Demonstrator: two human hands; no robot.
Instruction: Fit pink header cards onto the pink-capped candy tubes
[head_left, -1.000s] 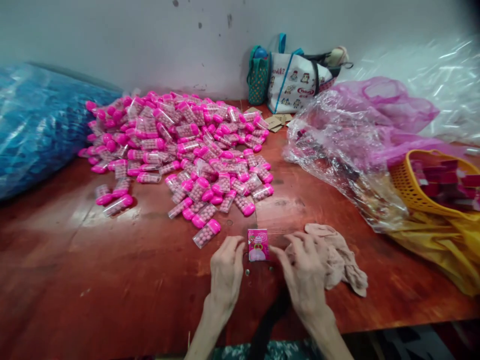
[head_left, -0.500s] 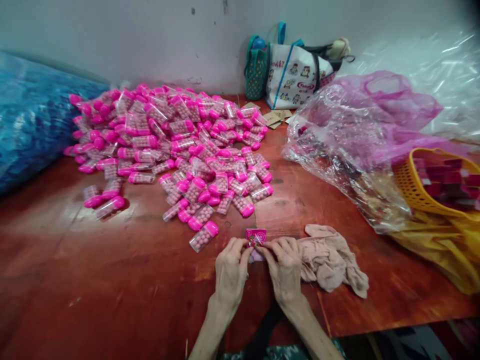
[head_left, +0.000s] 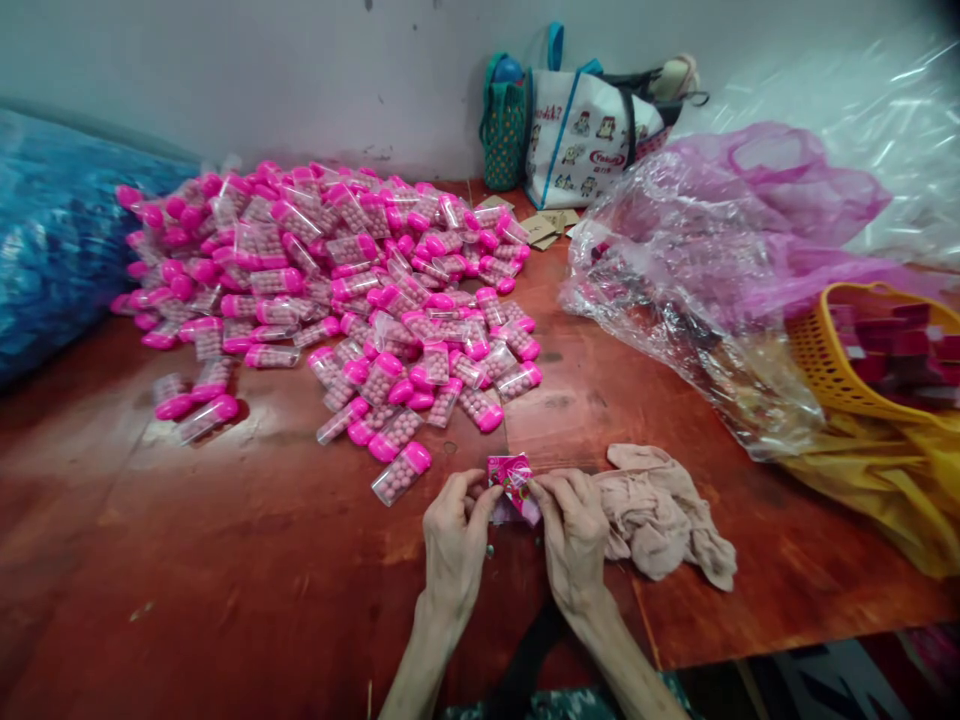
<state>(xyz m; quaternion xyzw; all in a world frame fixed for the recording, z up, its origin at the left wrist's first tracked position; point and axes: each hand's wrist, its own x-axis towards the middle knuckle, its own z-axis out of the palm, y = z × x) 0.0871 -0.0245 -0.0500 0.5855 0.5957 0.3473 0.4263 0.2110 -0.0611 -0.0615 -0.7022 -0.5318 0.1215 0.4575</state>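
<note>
Both my hands meet over a small pink printed label sheet (head_left: 513, 478) near the front of the table. My left hand (head_left: 457, 525) pinches its left side between thumb and fingers. On the other side my right hand (head_left: 571, 530) grips the right edge, and the sheet is bent and tilted between them. Just beyond my left hand lies a clear tube with a pink cap (head_left: 402, 473), filled with small pink balls. A crumpled beige cloth (head_left: 660, 510) lies beside my right hand.
A large heap of pink-capped tubes (head_left: 337, 250) covers the table's back left. A blue plastic bag (head_left: 60, 240) stands left of it. Clear and pink plastic bags (head_left: 690, 260) and a yellow basket (head_left: 825, 360) of pink pieces sit right. A white tote bag (head_left: 577, 140) leans at the wall.
The pink sheet has gone from lying nearly flat to bent and slanted. My hands have moved slightly apart, each still on it. The view has shifted a little.
</note>
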